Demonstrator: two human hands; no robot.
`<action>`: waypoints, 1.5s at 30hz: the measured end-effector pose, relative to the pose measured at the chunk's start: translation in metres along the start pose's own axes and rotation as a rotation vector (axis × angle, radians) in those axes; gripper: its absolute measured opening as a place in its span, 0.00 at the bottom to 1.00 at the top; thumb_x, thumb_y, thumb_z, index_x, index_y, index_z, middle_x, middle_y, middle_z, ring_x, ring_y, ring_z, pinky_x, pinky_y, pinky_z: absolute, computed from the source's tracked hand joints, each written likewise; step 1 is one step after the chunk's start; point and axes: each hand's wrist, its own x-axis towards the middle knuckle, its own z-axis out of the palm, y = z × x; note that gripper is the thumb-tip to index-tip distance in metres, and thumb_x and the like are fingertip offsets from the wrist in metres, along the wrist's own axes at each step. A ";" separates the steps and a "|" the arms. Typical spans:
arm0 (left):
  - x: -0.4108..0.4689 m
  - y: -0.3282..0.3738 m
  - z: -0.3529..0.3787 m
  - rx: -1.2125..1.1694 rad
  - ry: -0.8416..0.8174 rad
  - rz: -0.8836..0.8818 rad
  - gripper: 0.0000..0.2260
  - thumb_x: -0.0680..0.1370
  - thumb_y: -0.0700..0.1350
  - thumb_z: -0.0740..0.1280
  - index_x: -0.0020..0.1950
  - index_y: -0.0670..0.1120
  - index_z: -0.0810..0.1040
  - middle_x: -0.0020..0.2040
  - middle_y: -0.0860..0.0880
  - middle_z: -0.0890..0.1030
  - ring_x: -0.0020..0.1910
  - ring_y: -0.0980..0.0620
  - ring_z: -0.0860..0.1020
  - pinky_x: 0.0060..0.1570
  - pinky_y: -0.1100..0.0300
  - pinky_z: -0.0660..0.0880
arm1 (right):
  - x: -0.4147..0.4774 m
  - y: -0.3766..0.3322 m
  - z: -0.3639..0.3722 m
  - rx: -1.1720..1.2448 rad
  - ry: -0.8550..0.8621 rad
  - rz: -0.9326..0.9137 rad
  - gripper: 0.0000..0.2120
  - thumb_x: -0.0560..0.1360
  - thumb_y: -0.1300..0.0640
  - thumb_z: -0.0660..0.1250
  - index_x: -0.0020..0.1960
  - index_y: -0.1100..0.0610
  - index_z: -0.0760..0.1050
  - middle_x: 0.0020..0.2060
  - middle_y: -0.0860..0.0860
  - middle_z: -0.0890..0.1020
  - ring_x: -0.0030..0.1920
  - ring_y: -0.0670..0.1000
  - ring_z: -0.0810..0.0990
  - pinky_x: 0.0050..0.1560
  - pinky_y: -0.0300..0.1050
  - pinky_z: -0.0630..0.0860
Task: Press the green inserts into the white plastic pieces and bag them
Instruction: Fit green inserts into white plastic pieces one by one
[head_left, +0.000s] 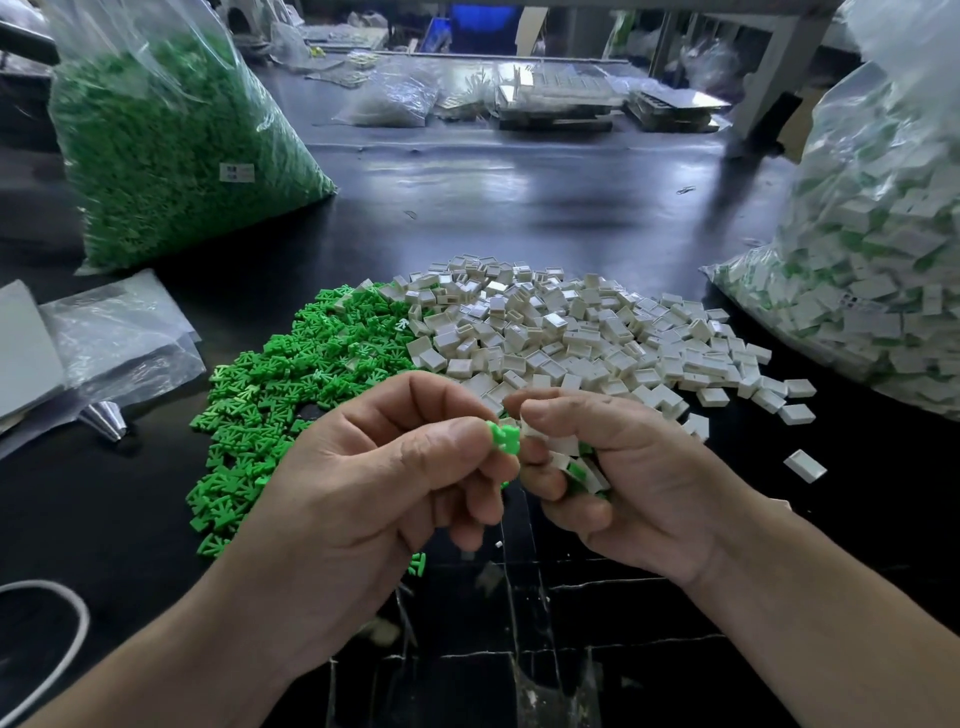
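Black glossy desk: heap of green plastic inserts touching heap of white plastic box pieces. Left hand pinches one green insert; right hand grips several white pieces, just beside it

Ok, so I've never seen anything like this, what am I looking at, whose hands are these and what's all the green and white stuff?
There is no machine: these are a person's two bare hands, filmed by a camera worn on the head, looking down at a dark table. The left hand pinches one green insert. The right hand grips a few white pieces, some showing green. On the table lie a green pile and a white pile, touching. A bag of green parts stands at the left; a bag of white and green parts sits at the right.
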 end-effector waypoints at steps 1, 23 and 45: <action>-0.001 0.002 0.001 -0.022 -0.036 0.002 0.11 0.68 0.47 0.77 0.45 0.44 0.82 0.38 0.44 0.82 0.32 0.50 0.79 0.29 0.59 0.74 | 0.000 0.000 0.000 -0.014 -0.015 -0.008 0.15 0.69 0.59 0.73 0.53 0.60 0.74 0.35 0.54 0.76 0.28 0.47 0.73 0.18 0.34 0.65; 0.001 -0.006 -0.001 0.510 0.289 0.045 0.06 0.72 0.53 0.71 0.43 0.51 0.82 0.35 0.47 0.83 0.32 0.52 0.81 0.32 0.62 0.77 | -0.014 0.005 0.012 -0.617 0.004 -0.273 0.06 0.80 0.54 0.68 0.49 0.51 0.84 0.32 0.48 0.76 0.26 0.45 0.71 0.22 0.36 0.64; 0.002 -0.012 -0.006 0.299 0.204 -0.110 0.08 0.69 0.48 0.70 0.40 0.45 0.82 0.35 0.42 0.82 0.30 0.48 0.79 0.29 0.62 0.75 | -0.014 0.010 0.011 -0.759 0.056 -0.322 0.07 0.79 0.48 0.68 0.45 0.49 0.81 0.32 0.44 0.79 0.27 0.41 0.73 0.25 0.32 0.67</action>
